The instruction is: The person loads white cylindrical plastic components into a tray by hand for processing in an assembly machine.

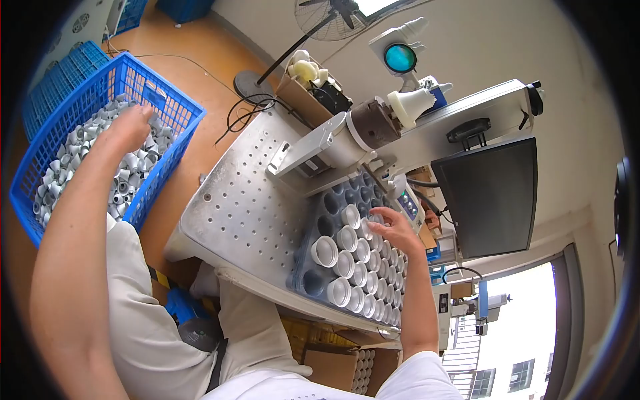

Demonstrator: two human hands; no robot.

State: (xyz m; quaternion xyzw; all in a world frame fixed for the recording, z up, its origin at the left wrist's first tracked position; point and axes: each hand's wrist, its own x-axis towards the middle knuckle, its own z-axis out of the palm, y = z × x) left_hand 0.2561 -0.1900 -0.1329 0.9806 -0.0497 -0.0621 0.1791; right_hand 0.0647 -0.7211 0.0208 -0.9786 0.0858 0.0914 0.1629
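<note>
Left hand [133,125] down among the small grey fittings [127,175] in the blue plastic basket [172,157], grip hidden, while over the perforated metal table [233,200] the right hand [397,233] meets white cups [360,273], clasp unclear, in a dark tray [298,270], all seemingly light, stiff, smooth, best held by rims, monitor [490,200] beyond.

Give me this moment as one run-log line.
left hand: in blue crate, at grey hollow parts | right hand: at white cups in dark tray | some wells unfilled | grip: unclear, both
</note>
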